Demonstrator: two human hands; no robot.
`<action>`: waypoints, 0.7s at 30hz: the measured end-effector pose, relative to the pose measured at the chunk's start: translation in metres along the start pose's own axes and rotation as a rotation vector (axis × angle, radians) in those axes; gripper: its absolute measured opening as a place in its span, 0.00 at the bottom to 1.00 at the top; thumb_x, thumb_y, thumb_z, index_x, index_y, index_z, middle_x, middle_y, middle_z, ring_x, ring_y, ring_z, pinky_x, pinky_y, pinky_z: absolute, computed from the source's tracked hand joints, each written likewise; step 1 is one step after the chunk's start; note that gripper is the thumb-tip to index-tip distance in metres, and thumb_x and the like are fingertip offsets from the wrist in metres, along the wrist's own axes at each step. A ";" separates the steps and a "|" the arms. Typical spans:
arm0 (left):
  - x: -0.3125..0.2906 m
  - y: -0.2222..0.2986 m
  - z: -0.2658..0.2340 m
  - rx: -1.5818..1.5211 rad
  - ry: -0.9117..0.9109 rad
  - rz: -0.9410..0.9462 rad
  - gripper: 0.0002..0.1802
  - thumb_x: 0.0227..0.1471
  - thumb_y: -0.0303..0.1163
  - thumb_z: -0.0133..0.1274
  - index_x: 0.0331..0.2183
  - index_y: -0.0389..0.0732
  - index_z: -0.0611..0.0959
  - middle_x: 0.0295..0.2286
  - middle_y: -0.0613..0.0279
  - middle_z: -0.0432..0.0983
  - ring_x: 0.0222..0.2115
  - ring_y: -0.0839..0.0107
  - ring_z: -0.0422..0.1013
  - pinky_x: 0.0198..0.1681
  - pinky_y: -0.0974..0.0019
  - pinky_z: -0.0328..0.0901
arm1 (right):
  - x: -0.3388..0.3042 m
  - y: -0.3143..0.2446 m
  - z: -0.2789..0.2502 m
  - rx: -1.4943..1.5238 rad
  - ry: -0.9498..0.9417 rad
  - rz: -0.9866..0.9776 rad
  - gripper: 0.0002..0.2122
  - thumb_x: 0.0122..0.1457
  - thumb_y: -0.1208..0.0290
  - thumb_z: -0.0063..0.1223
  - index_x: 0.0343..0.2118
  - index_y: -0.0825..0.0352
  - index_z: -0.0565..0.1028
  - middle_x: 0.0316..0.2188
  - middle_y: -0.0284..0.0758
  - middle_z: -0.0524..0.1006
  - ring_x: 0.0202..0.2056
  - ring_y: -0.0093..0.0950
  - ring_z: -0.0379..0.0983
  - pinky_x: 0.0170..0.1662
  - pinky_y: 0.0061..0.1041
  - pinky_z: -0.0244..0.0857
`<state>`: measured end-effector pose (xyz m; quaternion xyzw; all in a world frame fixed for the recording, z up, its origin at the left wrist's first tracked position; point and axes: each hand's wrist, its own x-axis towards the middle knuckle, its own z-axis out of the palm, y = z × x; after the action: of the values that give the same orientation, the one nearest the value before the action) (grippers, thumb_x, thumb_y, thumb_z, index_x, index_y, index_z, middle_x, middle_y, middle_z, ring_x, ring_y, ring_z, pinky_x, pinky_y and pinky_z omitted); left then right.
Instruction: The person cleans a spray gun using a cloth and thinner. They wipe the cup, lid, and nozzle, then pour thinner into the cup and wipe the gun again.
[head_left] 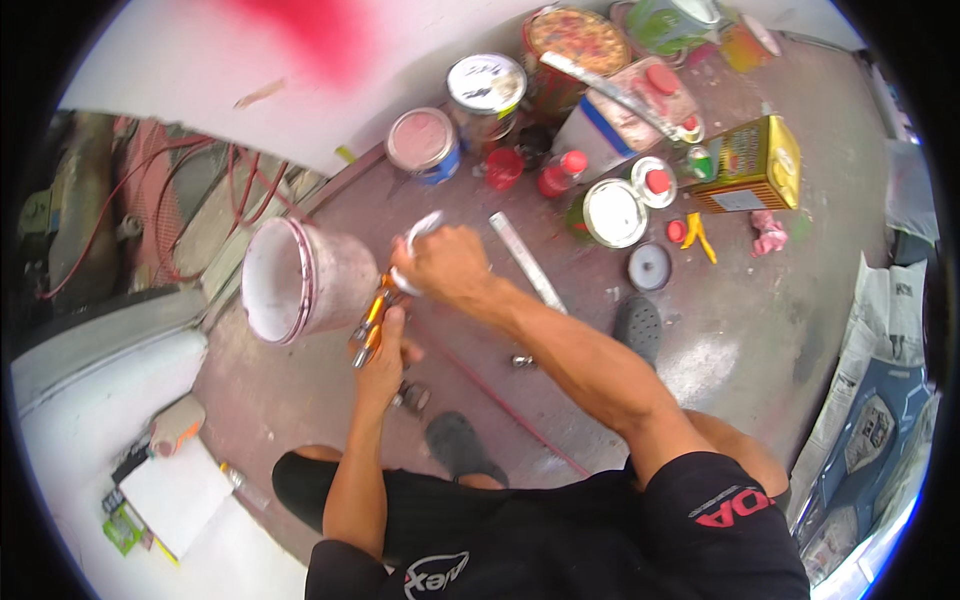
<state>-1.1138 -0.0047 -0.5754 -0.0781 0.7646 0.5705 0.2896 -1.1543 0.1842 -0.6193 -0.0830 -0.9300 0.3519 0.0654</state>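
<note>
My left hand (384, 352) is closed around a spray gun (372, 322) with orange-gold and silver metal parts. Just above it, my right hand (447, 262) grips a white piece (424, 226) that looks like cloth or paper, pressed against the upper end of the gun. Some of the gun is covered by my fingers. Left of both hands is a pinkish-white bucket (340, 262), its stained rim and open mouth facing left. A thin red hose (490, 392) runs over the floor from below my hands toward my legs.
Paint cans (422, 142), a red-capped bottle (562, 175) and a yellow tin (755, 168) crowd the far side. A flat metal strip (528, 262) lies right of my hands. Red hoses (240, 185) hang at left. A white sheet (178, 498) lies lower left; masked panels (880, 400) stand right.
</note>
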 end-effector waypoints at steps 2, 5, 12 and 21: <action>0.003 -0.006 -0.009 -0.069 -0.018 -0.068 0.29 0.75 0.51 0.53 0.62 0.38 0.80 0.48 0.55 0.85 0.21 0.76 0.76 0.24 0.72 0.66 | 0.002 -0.003 0.001 -0.006 0.214 -0.147 0.26 0.67 0.51 0.57 0.17 0.66 0.81 0.17 0.45 0.79 0.19 0.45 0.79 0.24 0.45 0.73; 0.007 0.017 -0.003 -0.353 -0.059 0.114 0.36 0.75 0.59 0.47 0.68 0.42 0.71 0.58 0.54 0.77 0.39 0.71 0.83 0.36 0.66 0.76 | 0.012 -0.024 -0.008 0.444 0.429 0.059 0.18 0.68 0.58 0.63 0.29 0.69 0.82 0.26 0.46 0.82 0.27 0.45 0.80 0.29 0.43 0.72; 0.018 0.018 -0.032 -0.738 -0.135 0.176 0.51 0.68 0.77 0.33 0.68 0.42 0.70 0.59 0.59 0.74 0.59 0.67 0.72 0.64 0.56 0.67 | -0.047 -0.103 0.006 0.731 0.032 -0.189 0.25 0.73 0.69 0.50 0.69 0.72 0.68 0.67 0.60 0.67 0.72 0.58 0.57 0.76 0.48 0.50; 0.011 0.034 -0.034 -0.865 -0.143 0.120 0.75 0.49 0.94 0.33 0.74 0.39 0.60 0.68 0.57 0.66 0.66 0.60 0.66 0.72 0.53 0.57 | -0.033 -0.087 -0.004 0.853 -0.231 -0.304 0.29 0.61 0.77 0.52 0.67 0.74 0.68 0.63 0.61 0.66 0.61 0.67 0.63 0.68 0.55 0.58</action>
<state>-1.1499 -0.0221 -0.5463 -0.1078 0.4368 0.8577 0.2488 -1.1303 0.1160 -0.5602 0.1285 -0.7052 0.6961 0.0405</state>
